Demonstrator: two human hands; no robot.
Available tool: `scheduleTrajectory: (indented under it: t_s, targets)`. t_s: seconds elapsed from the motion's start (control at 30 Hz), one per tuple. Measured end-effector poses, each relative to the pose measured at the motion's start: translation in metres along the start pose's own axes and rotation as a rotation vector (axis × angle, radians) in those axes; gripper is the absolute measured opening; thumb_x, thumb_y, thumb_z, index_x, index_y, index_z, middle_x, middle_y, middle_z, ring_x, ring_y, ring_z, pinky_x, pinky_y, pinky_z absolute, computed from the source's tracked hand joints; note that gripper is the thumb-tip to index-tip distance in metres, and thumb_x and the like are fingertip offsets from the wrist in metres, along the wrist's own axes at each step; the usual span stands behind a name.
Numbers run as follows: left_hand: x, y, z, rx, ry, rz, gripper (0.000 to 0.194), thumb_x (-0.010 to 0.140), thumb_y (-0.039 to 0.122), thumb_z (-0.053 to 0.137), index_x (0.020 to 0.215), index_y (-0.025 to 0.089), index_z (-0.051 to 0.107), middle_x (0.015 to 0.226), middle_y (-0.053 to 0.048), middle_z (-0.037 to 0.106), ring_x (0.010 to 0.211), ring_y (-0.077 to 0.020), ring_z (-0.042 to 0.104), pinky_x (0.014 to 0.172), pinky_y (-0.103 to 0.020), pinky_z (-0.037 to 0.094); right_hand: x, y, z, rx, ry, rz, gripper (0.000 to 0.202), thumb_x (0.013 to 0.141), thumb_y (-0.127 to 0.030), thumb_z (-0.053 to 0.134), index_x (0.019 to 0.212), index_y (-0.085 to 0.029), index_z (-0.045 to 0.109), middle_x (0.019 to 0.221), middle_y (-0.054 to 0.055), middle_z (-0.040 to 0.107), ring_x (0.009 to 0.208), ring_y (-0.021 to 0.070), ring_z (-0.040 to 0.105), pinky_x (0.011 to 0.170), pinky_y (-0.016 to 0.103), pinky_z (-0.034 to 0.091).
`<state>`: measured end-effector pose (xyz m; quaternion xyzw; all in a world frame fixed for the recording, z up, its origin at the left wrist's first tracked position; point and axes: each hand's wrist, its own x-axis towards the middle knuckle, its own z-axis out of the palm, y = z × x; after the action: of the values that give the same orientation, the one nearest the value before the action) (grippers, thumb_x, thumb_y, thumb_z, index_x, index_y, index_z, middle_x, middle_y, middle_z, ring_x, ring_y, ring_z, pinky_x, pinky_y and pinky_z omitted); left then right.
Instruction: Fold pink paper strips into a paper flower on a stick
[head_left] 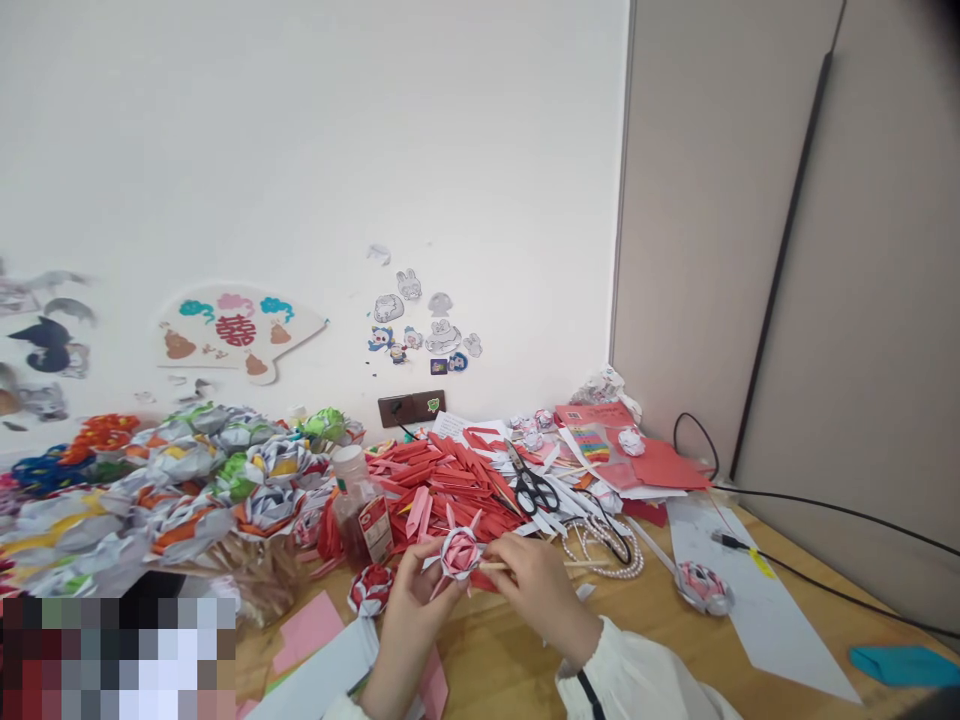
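Note:
My left hand pinches a pink and white folded-paper flower between thumb and fingers, its face turned toward me and thin pink points sticking out around it. A thin wooden stick is gripped in my right hand, its tip close beside the flower's right edge; whether it touches cannot be made out. Just left of my left hand lies a red and white paper flower. Behind both hands spreads a heap of folded red paper strips.
Many finished paper flowers crowd the left side. A bottle stands beside a small red box. Black-handled scissors, a pearl string, another paper flower, white paper and a black cable lie rightward.

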<state>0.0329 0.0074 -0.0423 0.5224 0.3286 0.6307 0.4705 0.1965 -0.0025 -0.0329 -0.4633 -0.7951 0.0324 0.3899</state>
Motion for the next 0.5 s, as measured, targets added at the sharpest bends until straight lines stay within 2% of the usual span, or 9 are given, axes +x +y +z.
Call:
scheduleTrajectory:
  t_s: [0.2,0.33,0.4,0.5]
  targets:
    - [0.002,-0.006,-0.005,0.133,-0.058,-0.008,0.044,0.058,0.023,0.072,0.095,0.021,0.048,0.097,-0.005,0.056,0.086,-0.0213,0.062,0.072,-0.036,0.052,0.001,0.005,0.002,-0.030,0.018,-0.033,0.019,0.080,-0.008,0.048,0.083,-0.020,0.061,0.077,0.000,0.062,0.070,0.0135,0.056,0.061,0.022,0.035]
    - [0.005,0.006,-0.012,0.556,-0.047,0.182,0.059,0.056,0.022,0.072,0.111,0.023,0.049,0.117,-0.010,0.047,0.111,-0.0288,0.048,0.089,-0.045,0.043,0.002,0.006,-0.004,0.017,0.020,-0.051,0.028,0.076,0.000,0.043,0.084,-0.020,0.062,0.078,0.000,0.061,0.072,0.0135,0.056,0.063,0.021,0.037]
    - [0.005,0.013,-0.015,0.727,-0.127,0.254,0.057,0.058,0.021,0.070,0.113,0.025,0.052,0.120,-0.010,0.047,0.118,-0.0292,0.041,0.097,-0.047,0.035,0.002,0.007,-0.007,0.048,0.016,-0.059,0.031,0.075,0.001,0.042,0.085,-0.020,0.062,0.080,0.000,0.062,0.074,0.0134,0.057,0.065,0.021,0.038]
    - [0.004,0.016,-0.018,0.832,-0.304,0.241,0.047,0.064,0.023,0.067,0.109,0.026,0.056,0.116,-0.009,0.054,0.111,-0.0272,0.048,0.095,-0.044,0.038,0.003,0.007,-0.007,0.091,0.006,-0.072,0.032,0.076,0.001,0.041,0.087,-0.020,0.062,0.083,0.001,0.062,0.076,0.0128,0.057,0.067,0.021,0.039]
